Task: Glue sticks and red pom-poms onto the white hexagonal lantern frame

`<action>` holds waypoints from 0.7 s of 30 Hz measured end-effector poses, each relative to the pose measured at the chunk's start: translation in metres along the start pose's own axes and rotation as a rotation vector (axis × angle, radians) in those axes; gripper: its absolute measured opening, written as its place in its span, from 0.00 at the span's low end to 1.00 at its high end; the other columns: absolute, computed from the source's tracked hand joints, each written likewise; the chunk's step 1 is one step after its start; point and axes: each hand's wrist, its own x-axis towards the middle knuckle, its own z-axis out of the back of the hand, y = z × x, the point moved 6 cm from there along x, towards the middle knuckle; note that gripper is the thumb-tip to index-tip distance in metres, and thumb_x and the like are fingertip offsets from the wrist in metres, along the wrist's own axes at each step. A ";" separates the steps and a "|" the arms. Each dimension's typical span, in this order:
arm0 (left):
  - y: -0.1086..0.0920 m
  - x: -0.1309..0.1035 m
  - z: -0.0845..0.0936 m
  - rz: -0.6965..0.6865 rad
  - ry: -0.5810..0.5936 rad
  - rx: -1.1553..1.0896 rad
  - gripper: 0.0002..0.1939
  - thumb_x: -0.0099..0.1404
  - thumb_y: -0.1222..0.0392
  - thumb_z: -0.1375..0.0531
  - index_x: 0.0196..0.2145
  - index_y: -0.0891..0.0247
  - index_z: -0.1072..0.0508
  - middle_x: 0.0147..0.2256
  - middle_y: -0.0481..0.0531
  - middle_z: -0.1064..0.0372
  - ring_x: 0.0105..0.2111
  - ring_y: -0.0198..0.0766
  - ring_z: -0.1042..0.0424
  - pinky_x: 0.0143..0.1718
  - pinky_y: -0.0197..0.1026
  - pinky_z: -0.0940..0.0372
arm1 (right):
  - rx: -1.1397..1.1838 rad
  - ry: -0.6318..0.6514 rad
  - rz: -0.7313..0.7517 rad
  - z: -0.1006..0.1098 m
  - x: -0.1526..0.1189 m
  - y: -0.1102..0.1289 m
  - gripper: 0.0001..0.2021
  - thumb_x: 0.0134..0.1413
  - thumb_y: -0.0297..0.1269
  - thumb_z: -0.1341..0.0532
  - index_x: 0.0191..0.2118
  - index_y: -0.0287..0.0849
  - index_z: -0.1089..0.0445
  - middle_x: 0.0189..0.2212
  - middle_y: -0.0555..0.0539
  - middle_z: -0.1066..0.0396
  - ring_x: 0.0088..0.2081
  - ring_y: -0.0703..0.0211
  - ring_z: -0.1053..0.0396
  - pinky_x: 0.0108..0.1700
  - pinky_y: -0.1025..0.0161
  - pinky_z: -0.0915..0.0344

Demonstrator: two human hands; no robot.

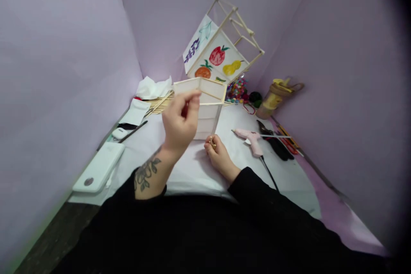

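Black sleeves leave a leafy forearm tattoo showing

left hand: raised, fingers curled, thumb and forefinger drawn together | left forearm: slanting upward, bare skin with leafy tattoo, black sleeve pushed back | right hand: lower, fingers bent inward, thumb near forefinger | right arm: angled inward, black sleeve close to wrist

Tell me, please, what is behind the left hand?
Behind the left hand is a white-panelled stick frame; its right side and upper edges show. The hand hides much of its left front.
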 end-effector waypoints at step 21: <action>0.077 -0.118 -0.028 0.318 0.545 -0.120 0.11 0.65 0.62 0.40 0.43 0.60 0.20 0.43 0.58 0.24 0.44 0.45 0.27 0.50 0.47 0.33 | -0.280 0.124 0.158 -0.012 0.006 -0.009 0.11 0.67 0.42 0.38 0.44 0.38 0.28 0.40 0.47 0.26 0.40 0.58 0.27 0.43 0.55 0.27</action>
